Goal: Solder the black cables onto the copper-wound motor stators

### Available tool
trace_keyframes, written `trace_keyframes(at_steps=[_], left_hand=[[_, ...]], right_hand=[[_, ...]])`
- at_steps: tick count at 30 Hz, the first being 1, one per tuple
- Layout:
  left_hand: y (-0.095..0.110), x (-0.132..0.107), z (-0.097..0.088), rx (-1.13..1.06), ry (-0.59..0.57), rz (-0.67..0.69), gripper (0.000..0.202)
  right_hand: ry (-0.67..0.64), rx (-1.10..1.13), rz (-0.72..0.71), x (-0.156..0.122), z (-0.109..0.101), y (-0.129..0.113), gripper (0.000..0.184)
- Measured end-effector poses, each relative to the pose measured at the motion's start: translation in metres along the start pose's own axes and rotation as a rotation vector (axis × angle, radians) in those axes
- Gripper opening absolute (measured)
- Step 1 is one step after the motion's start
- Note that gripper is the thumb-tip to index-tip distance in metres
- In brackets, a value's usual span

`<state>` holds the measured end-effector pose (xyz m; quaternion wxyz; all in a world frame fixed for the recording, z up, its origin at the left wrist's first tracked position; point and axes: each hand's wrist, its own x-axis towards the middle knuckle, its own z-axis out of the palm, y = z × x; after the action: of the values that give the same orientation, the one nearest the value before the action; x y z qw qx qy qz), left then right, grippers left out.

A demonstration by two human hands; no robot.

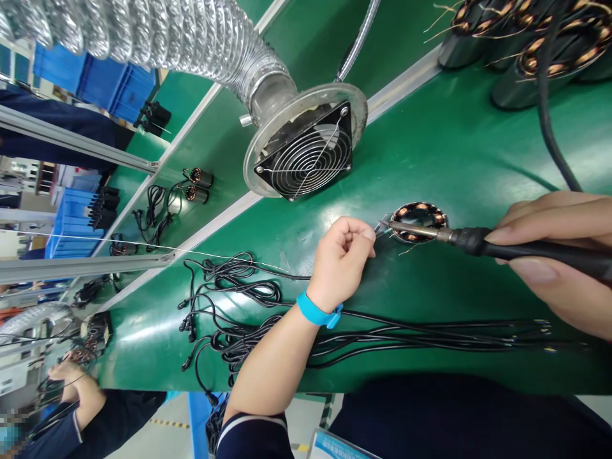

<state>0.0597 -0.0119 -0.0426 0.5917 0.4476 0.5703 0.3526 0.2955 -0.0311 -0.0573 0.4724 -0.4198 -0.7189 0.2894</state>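
Note:
My left hand [345,258], with a blue wrist strap [315,311], is pinched shut on a thin solder wire beside a copper-wound stator [419,220] lying on the green mat [444,146]. My right hand [561,255] grips the black handle of a soldering iron [478,241]. The iron's metal tip lies across the stator and reaches the wire end at my left fingertips.
A fume fan [306,150] on a silver flexible duct [157,32] hangs just behind the stator. Black cables [382,335] lie bundled along the near edge. More stators [530,51] stand at the far right. Another person's hand [71,382] works at the lower left.

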Motion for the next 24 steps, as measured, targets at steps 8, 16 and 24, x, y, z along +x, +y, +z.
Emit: trace_keyframes(at_steps=[8,16,24], left_hand=[[0.001,0.000,0.000,0.000,-0.006,-0.010,0.021],[0.002,0.001,0.000,0.006,-0.002,-0.025,0.021],[-0.001,0.002,0.000,-0.010,0.002,-0.005,0.021]], right_hand=[[0.032,0.002,-0.157,-0.003,0.003,0.017,0.020],[0.074,-0.039,-0.103,-0.005,0.005,0.018,0.020],[-0.047,-0.232,-0.207,0.001,0.006,0.012,0.045]])
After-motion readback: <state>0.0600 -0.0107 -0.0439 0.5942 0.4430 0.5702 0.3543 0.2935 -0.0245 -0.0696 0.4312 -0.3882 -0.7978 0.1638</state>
